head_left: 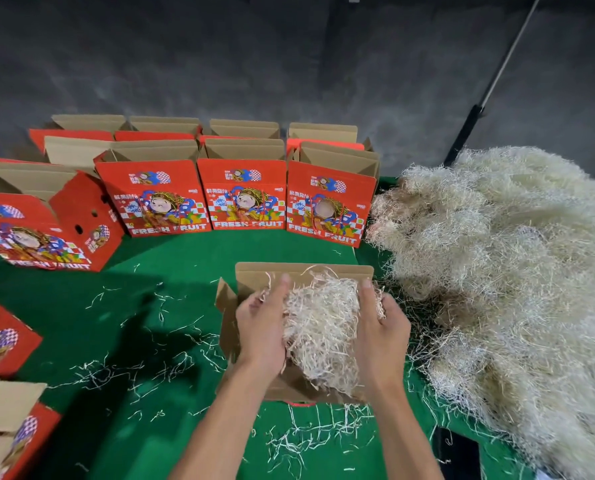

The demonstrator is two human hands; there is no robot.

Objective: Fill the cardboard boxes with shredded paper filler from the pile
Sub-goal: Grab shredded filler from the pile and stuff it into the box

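Right in front of me an open cardboard box [254, 275] sits on the green table [150, 265], brown flaps up, and a clump of shredded paper [320, 327] fills the space between my palms above its mouth. Whether more filler already lies at the bottom I cannot tell, as the clump and my hands cover it. At 12 o'clock stands a row of red fruit boxes [242, 194], flaps open, with more behind them; their insides are out of sight from here. Another red box [46, 223] lies tipped at 10 o'clock, and two more at 8 o'clock are cut off by the frame edge. The big pile of filler [503, 271] spreads from 2 to 4 o'clock, running past the right edge. A dark flat object [457, 452] at 5 o'clock is too partly buried to name. My left hand [261, 327] and right hand [380, 327] face each other, fingers curled into the clump's sides, thumbs pointing away from me.
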